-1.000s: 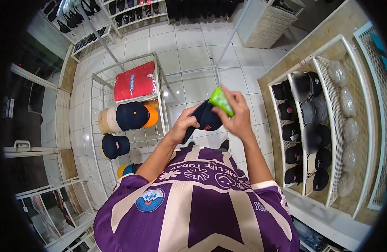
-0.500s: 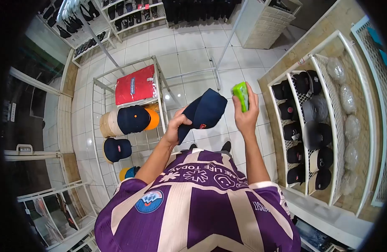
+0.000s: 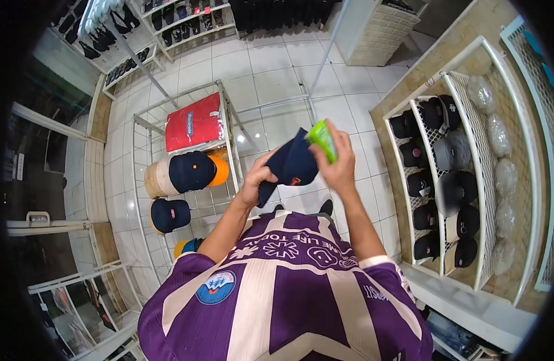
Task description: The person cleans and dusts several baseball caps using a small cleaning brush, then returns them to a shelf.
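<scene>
A navy cap [image 3: 291, 163] with a small red label is held in front of my chest. My left hand [image 3: 257, 182] pinches its brim side, thumb on top. My right hand [image 3: 339, 157] grips a bright green object [image 3: 322, 141], which lies against the cap's right side and overlaps its crown. The fingers partly hide the green object.
At the left, a white wire rack [image 3: 135, 120] bears a red packaged item [image 3: 194, 124] and several caps. A wall shelf [image 3: 469, 198] on the right holds rows of caps. A metal stand [image 3: 316, 96] rises beyond my hands.
My right hand has moved left with the green object, from apart to against the cap. The cap has shifted slightly, and my left hand still holds it.
</scene>
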Tool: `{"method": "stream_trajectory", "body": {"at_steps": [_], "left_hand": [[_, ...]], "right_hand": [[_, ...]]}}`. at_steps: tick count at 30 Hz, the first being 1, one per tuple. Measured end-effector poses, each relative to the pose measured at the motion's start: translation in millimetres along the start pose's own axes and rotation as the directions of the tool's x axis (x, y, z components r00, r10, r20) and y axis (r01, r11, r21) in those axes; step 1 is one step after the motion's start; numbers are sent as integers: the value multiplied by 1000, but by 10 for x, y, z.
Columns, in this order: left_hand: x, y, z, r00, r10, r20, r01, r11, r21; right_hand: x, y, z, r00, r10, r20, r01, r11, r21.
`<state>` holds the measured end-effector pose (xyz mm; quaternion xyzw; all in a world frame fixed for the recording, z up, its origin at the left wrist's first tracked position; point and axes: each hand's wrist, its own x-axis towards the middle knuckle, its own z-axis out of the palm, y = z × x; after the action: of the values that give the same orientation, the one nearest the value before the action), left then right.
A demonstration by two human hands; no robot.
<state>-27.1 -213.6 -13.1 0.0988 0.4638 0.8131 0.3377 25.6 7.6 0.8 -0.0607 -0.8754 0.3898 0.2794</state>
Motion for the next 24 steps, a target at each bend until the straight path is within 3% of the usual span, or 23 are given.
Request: {"method": "stream_trajectory", "body": {"at_steps": [1,2,3,5,6,7,9,11,12,13,14,15,17,18,20,21,22,24], "left_hand": [[-15,27,4,999,18,40,-17,999,-33],[-65,64,-4,1000,0,-10,-2,990,-140],[-60,91,-32,1000,8,-8,-9,990,-137],[-97,103,-92,1000,0,-19,-8,911,-412],[-87,94,-214,996,-27,86,67,865,-497],[-94,40,-258,996,-30,81,67,865,-497],[-49,-5,-297,968,-65,244,218,702,-678],[-70,-42,-304,968,-101,228,232,706,-669],[-98,-17,-269,980,-97,176,175,842,-511],[-108,106,-154,989,-76,124,113,939,-326],[-126,242,-29,974,52,219,12,959,-284],[-75,197,-123,974,52,219,12,959,-283],[58,56,-382,904,82,419,148,862,-486],[127,234,-256,912,-14,411,200,888,-414],[328,310,-412,897,-64,438,88,995,-36],[355,483,-350,894,-71,442,-18,981,193],[368,698,-268,859,-186,476,1,932,362],[291,996,112,849,-216,482,-10,905,424]], "right_hand": [[32,226,4,984,178,-9,-177,983,56],[10,309,-83,984,175,-11,-174,983,55],[-3,381,-178,983,182,-9,-178,971,163],[34,428,-308,984,178,17,-176,946,272],[-1,353,-397,970,147,194,-234,780,580],[7,300,-446,942,51,331,-309,513,801],[35,298,-443,858,-72,508,-469,293,833],[76,407,-398,817,-121,564,-523,257,812],[124,388,-435,818,-122,562,-520,258,814],[205,337,-503,801,-116,588,-521,349,779],[272,281,-558,782,-106,614,-519,436,736],[337,241,-590,783,-106,613,-518,435,736],[478,166,-650,715,-191,672,-506,522,687],[568,110,-656,711,-217,669,-470,560,682],[743,-7,-636,678,-249,692,-444,611,655],[791,-81,-622,639,-280,716,-417,657,628],[820,-166,-605,644,-267,717,-424,656,625],[847,-327,-576,631,-257,732,-391,710,585]]}}
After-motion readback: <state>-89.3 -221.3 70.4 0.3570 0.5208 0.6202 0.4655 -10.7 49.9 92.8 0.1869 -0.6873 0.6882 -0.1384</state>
